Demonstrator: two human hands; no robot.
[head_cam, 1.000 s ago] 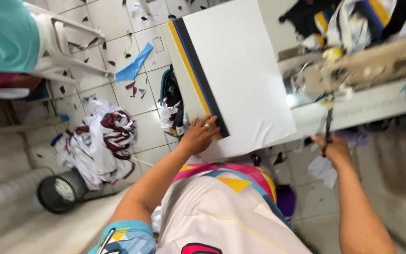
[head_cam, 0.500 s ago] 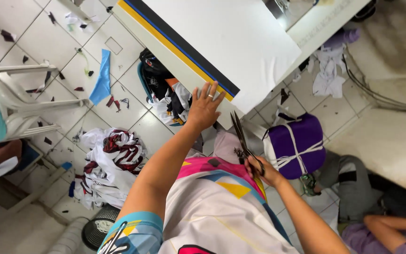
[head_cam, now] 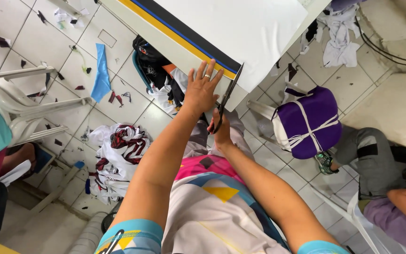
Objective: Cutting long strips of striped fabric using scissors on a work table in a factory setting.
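My left hand (head_cam: pixel 202 87) lies flat with fingers spread on the near edge of a white fabric piece (head_cam: pixel 231 28) that has a black, blue and yellow stripe border (head_cam: pixel 179 29), spread on a white table (head_cam: pixel 165 44). My right hand (head_cam: pixel 221 129) grips the handles of dark scissors (head_cam: pixel 227 96). The blades point up at the fabric's striped edge, just right of my left fingers. A ring shows on my left hand.
The tiled floor holds fabric scraps, a blue strip (head_cam: pixel 101 73), a heap of white and maroon cloth (head_cam: pixel 118 155) and a dark bag (head_cam: pixel 151 66) under the table. A purple tied bundle (head_cam: pixel 306 120) sits at right beside a seated person (head_cam: pixel 391 188). A white plastic chair (head_cam: pixel 19 101) stands at left.
The view swung toward the table's near edge. My right hand brought the scissors up from my lap to the striped fabric edge. My left hand stayed on the fabric.
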